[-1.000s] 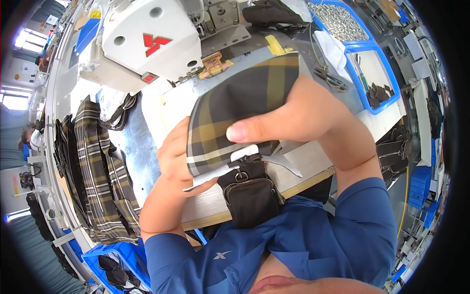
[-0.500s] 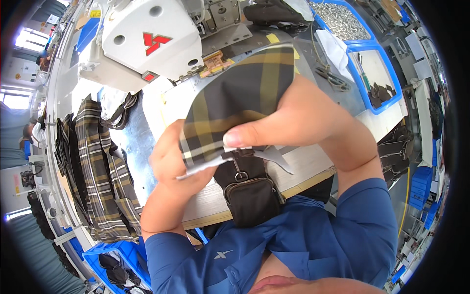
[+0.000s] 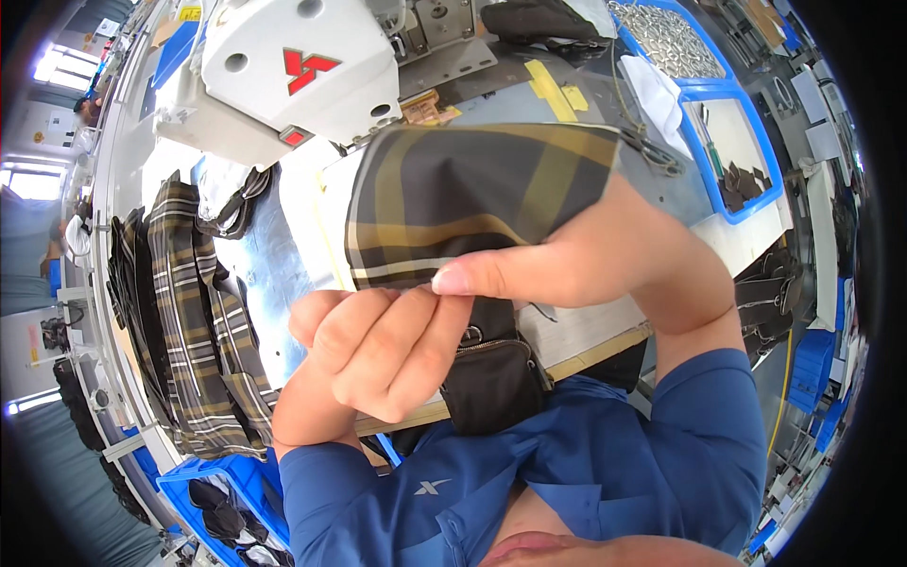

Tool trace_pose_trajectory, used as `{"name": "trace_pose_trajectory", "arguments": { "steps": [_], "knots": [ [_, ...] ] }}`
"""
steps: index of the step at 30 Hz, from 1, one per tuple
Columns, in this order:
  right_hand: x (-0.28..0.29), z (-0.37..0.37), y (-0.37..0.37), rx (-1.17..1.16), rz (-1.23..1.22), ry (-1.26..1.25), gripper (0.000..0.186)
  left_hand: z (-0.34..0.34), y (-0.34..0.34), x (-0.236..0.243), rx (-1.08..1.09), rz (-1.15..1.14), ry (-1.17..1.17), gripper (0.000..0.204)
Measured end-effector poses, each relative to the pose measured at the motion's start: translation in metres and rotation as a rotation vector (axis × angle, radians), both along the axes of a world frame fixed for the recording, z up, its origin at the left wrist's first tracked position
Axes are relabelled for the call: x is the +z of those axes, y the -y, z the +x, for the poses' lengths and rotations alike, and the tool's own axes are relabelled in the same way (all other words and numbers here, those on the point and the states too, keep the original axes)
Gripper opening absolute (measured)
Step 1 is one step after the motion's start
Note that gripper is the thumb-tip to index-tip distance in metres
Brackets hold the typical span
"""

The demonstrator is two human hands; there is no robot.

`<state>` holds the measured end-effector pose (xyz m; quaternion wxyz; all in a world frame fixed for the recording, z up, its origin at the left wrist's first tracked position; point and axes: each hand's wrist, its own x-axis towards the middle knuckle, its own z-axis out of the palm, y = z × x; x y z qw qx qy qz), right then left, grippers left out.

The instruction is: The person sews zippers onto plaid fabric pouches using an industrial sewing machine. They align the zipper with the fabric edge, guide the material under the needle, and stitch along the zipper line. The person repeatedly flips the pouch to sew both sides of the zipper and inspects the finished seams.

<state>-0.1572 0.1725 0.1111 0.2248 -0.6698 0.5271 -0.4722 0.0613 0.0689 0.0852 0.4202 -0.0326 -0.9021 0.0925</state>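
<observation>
A plaid fabric piece (image 3: 453, 184) in black, olive and white is held up in front of me, bowed along its length. My left hand (image 3: 383, 350) is closed at its near edge, fingers curled with their backs toward me. My right hand (image 3: 576, 250) grips the fabric's right side, its thumb lying on top and the tip meeting my left fingers. The other right fingers are hidden behind the cloth. Below the hands, a small black zippered pouch (image 3: 496, 383) with a metal ring hangs over the table's near edge; its upper end is covered by my left hand.
A white sewing machine (image 3: 293, 80) stands beyond the fabric. Plaid pieces (image 3: 194, 331) are stacked at left. At right are blue trays, one with metal rings (image 3: 671, 42), one with a screwdriver and dark scraps (image 3: 742, 184). A blue crate (image 3: 222, 496) sits lower left.
My left hand has come round from the fabric's left side to its near edge, fingers now curled in front. The plaid piece has spread wider, and its pale underside is out of sight.
</observation>
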Motion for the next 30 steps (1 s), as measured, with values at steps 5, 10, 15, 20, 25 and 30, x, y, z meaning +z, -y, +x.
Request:
{"name": "trace_pose_trajectory", "arguments": {
  "steps": [5,10,15,20,25,30],
  "knots": [
    [-0.004,0.007,-0.002,-0.033,-0.045,0.029,0.026,-0.002,-0.002,-0.004,-0.068,-0.062,0.008,0.030],
    [-0.009,0.009,0.003,-0.051,-0.158,0.000,0.025,-0.002,-0.004,-0.001,-0.130,-0.116,0.011,0.030],
    [-0.011,0.006,0.007,-0.004,-0.037,0.010,0.027,0.000,0.000,-0.003,-0.147,-0.157,0.001,0.024],
    [-0.008,0.008,0.010,0.035,0.117,0.191,0.027,0.002,0.000,0.002,-0.161,-0.172,-0.008,0.017],
    [-0.008,0.010,0.004,0.017,0.225,0.258,0.032,-0.007,0.000,-0.002,-0.288,0.044,-0.038,0.020],
    [0.017,0.015,0.002,-0.090,0.344,0.652,0.069,-0.002,0.000,0.012,-0.254,0.196,0.055,0.021]
  ]
}}
